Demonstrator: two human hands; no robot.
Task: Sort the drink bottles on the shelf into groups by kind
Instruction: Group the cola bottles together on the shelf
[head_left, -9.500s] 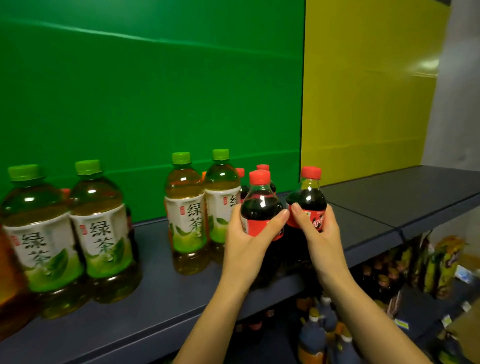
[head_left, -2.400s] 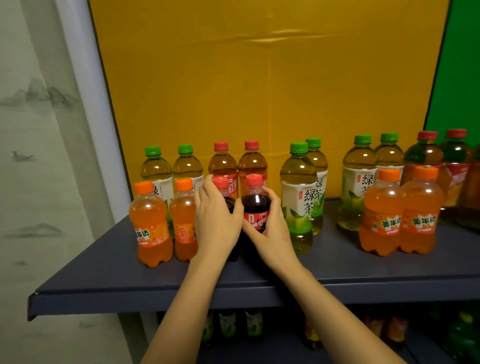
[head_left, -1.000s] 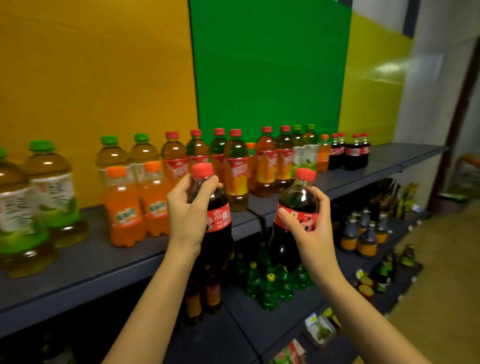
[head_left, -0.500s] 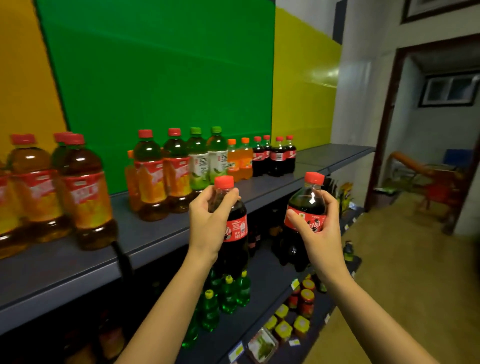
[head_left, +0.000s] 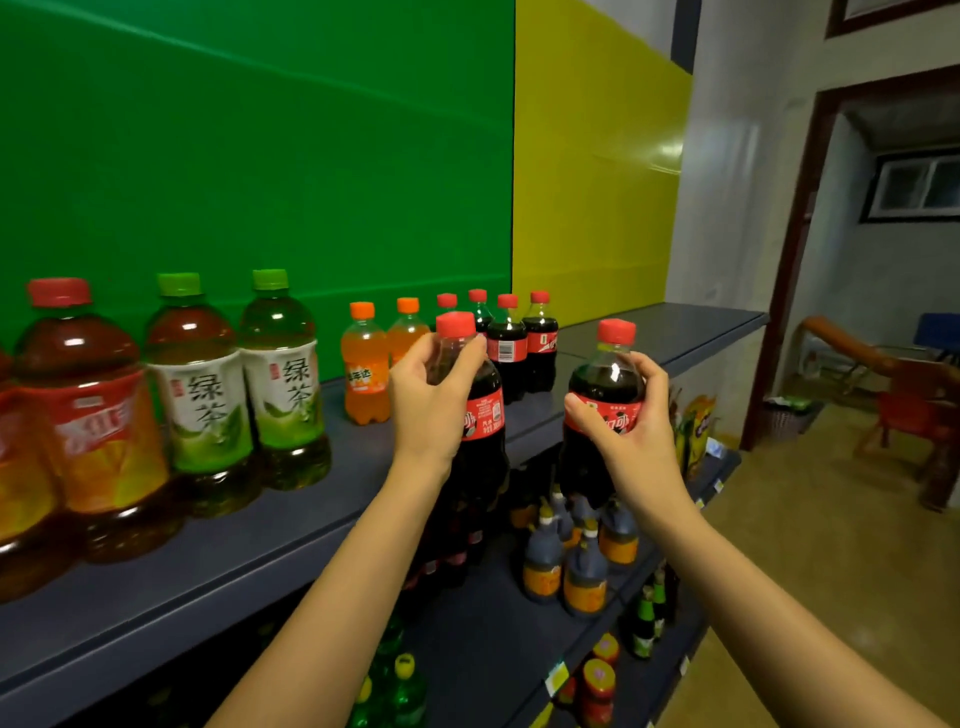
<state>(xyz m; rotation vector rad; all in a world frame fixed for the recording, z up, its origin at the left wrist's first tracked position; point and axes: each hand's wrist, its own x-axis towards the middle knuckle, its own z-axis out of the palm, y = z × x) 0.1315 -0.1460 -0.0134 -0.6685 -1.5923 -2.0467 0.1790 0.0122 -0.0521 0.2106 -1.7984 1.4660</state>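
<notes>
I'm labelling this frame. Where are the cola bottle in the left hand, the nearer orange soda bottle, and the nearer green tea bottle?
Cola bottle (head_left: 483, 415): head view, red label.
Orange soda bottle (head_left: 365, 364): head view, body.
Green tea bottle (head_left: 200, 400): head view, white label.

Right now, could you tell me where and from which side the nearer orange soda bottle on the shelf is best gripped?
Grip the nearer orange soda bottle around its labelled body, coming from the shelf's open front edge. It stands upright, the second orange bottle crowds it from behind, and the green tea bottle leaves a gap on its left. Both hands are currently full.
</notes>
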